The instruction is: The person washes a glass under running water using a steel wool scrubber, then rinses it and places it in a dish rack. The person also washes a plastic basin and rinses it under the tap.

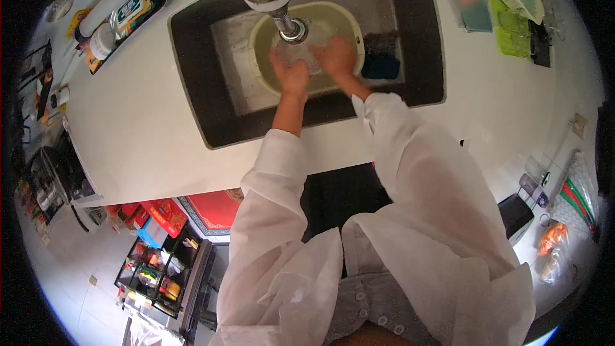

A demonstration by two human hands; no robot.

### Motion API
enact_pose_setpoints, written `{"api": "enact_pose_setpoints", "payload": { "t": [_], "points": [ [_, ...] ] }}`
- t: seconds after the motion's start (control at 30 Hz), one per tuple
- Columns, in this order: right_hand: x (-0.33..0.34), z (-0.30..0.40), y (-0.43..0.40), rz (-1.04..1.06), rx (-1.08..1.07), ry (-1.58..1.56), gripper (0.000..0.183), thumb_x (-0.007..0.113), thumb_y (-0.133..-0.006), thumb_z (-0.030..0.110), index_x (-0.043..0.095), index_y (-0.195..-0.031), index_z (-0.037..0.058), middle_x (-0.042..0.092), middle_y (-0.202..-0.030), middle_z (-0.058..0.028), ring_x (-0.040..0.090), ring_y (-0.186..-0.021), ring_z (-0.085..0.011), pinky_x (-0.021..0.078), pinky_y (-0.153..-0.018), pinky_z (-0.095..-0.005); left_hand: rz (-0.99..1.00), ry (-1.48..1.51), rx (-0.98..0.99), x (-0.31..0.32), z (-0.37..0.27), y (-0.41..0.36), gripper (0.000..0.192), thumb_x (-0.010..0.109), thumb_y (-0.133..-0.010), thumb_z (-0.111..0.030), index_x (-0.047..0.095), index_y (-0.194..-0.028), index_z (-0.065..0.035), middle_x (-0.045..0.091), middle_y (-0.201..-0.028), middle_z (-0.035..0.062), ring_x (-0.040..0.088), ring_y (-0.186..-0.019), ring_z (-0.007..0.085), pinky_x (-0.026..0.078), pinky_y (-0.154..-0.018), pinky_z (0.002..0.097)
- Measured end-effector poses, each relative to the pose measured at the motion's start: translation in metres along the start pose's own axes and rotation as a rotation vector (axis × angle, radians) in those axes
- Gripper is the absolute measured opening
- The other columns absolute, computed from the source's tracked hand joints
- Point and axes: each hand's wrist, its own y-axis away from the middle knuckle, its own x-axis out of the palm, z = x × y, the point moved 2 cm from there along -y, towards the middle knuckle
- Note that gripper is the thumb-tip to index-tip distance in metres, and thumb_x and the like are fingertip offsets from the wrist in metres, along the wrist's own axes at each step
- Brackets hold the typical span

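My left hand [292, 77] and my right hand [337, 57] are inside a pale oval plastic basin [266, 81] that stands in a dark rectangular sink [192, 57]. Between them is a whitish, translucent thing [305, 53] in the basin; what it is, and whether either hand grips it, cannot be made out. The faucet's metal spout [293, 31] hangs directly over the basin, just beyond my fingers. A dark blue cloth-like item [381, 66] lies on the sink floor, right of the basin. Both hands are somewhat blurred, with the fingertips partly hidden.
A tray [103, 65] with a white tub [102, 42] and packages stands at the counter's back left. Green plastic baskets [511, 24] are at the back right. A wok [55, 168] sits far left. Below left is a black wire rack [158, 288] with packaged goods.
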Motion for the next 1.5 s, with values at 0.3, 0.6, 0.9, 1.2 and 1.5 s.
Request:
{"api": "enact_pose_setpoints", "payload": {
  "t": [0.3,0.6,0.9,1.2,1.5],
  "points": [
    [0.002,0.001,0.002,0.000,-0.046,0.043,0.046,0.074,-0.063,0.035,0.064,-0.085,-0.0041,0.064,-0.078,-0.0206,0.064,-0.075,-0.0306,0.0487,-0.067,-0.0386,0.104,-0.101,0.125,-0.023,0.034,-0.035,0.062,0.047,-0.069,0.006,0.030,-0.128,0.0009,0.046,-0.115,0.0166,0.051,-0.100,0.0248,0.050,-0.068,0.0359],
    [0.006,-0.024,-0.020,0.064,-0.317,-0.055,0.029,0.066,-0.071,0.023,0.063,-0.071,-0.0052,0.062,-0.067,-0.0202,0.062,-0.063,-0.0302,0.0478,-0.058,-0.0395,0.191,-0.123,-0.312,-0.020,-0.032,-0.002,0.070,0.048,-0.071,0.004,0.024,-0.136,0.0006,0.052,-0.110,0.0153,0.054,-0.096,0.0267,0.050,-0.068,0.0337],
    [-0.016,0.002,0.011,0.116,-0.082,-0.022,0.040,0.065,-0.070,0.033,0.063,-0.076,-0.0067,0.063,-0.076,-0.0253,0.064,-0.071,-0.0369,0.0506,-0.066,-0.0434,0.017,0.019,0.075,-0.003,-0.028,0.012,0.063,0.047,-0.071,0.005,0.032,-0.131,-0.0012,0.040,-0.126,0.0159,0.041,-0.117,0.0251,0.035,-0.095,0.0329],
    [-0.011,0.014,-0.010,-0.389,-0.528,0.104,0.053,0.075,-0.062,0.034,0.059,-0.094,-0.0044,0.063,-0.077,-0.0216,0.062,-0.079,-0.0384,0.0500,-0.074,-0.0432,0.140,-0.252,0.347,-0.001,-0.046,-0.013,0.065,0.046,-0.065,0.008,0.038,-0.129,-0.0001,0.043,-0.127,0.0171,0.039,-0.122,0.0261,0.026,-0.102,0.0341],
    [-0.026,0.015,-0.020,0.035,-0.439,0.097,0.040,0.069,-0.068,0.021,0.062,-0.099,-0.0021,0.062,-0.087,-0.0232,0.061,-0.085,-0.0379,0.0489,-0.075,-0.0441,0.134,-0.267,-0.109,-0.009,-0.058,-0.007,0.062,0.049,-0.071,0.002,0.036,-0.132,-0.0014,0.058,-0.096,0.0152,0.060,-0.076,0.0212,0.051,-0.055,0.0295]
  ]
}}
